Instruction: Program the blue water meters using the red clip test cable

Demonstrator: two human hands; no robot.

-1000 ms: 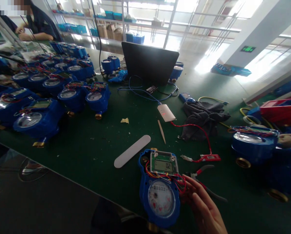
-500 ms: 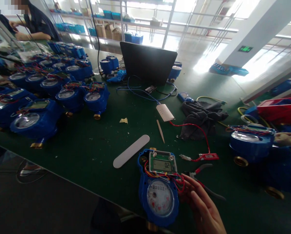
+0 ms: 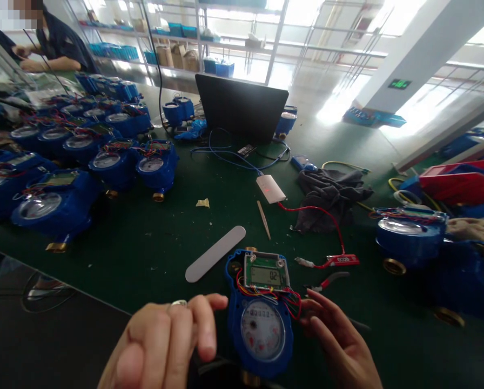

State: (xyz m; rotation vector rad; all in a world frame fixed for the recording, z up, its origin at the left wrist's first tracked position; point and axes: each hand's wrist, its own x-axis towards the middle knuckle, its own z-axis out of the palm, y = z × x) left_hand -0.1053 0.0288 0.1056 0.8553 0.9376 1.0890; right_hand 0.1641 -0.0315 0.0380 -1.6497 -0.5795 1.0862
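Note:
A blue water meter [image 3: 262, 329] stands at the near edge of the table, its lid off. Its small display [image 3: 265, 276] reads about 02, and red, yellow and dark wires [image 3: 293, 302] bunch below and beside the circuit board. My right hand [image 3: 335, 335] is at the meter's right side by the wires, fingers apart; whether the fingertips touch it I cannot tell. On the other side my left hand [image 3: 169, 340], with a ring on one finger, hovers with bent, loosely spread fingers, the foremost pointing at the casing. I see nothing held in it.
A grey-white oblong strip [image 3: 215, 254], a thin wooden stick [image 3: 263, 220] and red-handled pliers [image 3: 333, 280] lie around the meter. A white box [image 3: 271, 189] connects by red cable to a red connector [image 3: 343, 260]. Several meters [image 3: 155, 165] crowd the left; a laptop [image 3: 242, 108] stands behind.
My left hand has come into view from below, to the left of the meter. My right hand stays by the wires. A red light now shows on the white box. The view has shifted slightly.

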